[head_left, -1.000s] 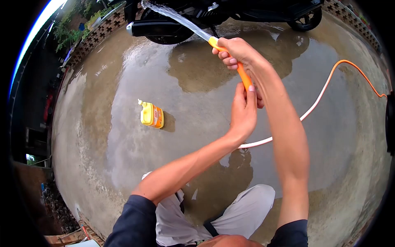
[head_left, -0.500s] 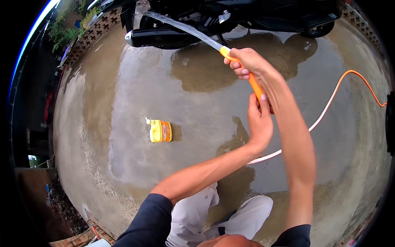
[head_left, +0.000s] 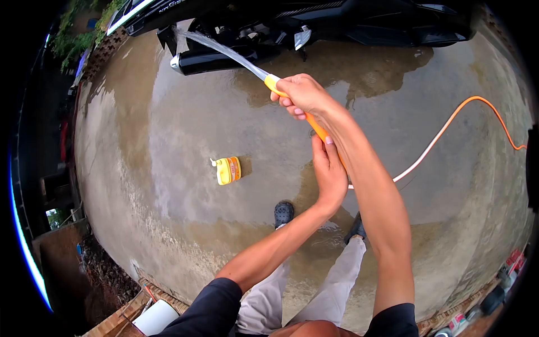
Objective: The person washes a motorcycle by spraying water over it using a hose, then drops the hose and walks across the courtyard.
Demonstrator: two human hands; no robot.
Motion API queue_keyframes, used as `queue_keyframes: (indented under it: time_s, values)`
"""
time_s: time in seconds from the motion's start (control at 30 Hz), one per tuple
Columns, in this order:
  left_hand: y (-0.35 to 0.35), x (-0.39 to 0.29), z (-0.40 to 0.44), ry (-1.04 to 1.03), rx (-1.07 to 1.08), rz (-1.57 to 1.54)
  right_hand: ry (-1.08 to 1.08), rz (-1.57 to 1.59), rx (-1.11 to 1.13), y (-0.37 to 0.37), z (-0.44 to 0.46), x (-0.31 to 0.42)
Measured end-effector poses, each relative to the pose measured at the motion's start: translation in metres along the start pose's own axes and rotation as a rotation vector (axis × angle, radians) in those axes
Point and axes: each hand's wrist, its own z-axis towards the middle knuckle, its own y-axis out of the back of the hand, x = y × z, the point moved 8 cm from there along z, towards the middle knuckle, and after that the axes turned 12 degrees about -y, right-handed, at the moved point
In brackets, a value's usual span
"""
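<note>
My right hand (head_left: 303,95) is wrapped round an orange hose (head_left: 318,128) just behind its yellow end. Lower down, my left hand (head_left: 331,168) grips the same hose, its thumb and fingers closed on it. A stream of water (head_left: 224,49) shoots from the hose end toward the upper left, reaching the rear of a black motorbike (head_left: 241,53) near its exhaust. The motorbike stands across the top of the view, partly cut off. Below my hands the hose runs off to the right, looking white and then orange.
On the wet concrete floor (head_left: 191,118) a yellow jug (head_left: 228,171) with a pump top stands left of my hands. My feet in dark clogs (head_left: 284,212) are below. A white bucket (head_left: 156,318) is at the lower left, and assorted items line the lower right edge.
Both hands have moved left with the hose, and the water now lands farther left on the motorbike. My view has shifted, so my feet show now.
</note>
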Motion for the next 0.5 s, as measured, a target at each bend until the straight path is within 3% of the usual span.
queue_keyframes:
  time_s: [0.33, 0.5]
  values:
    - [-0.090, 0.018, -0.011, 0.040, -0.151, 0.025, -0.050, -0.062, 0.035, 0.078, -0.023, 0.005]
    - [-0.116, 0.017, -0.008, -0.042, -0.216, -0.013, -0.009, -0.143, 0.091, 0.087, -0.028, 0.018]
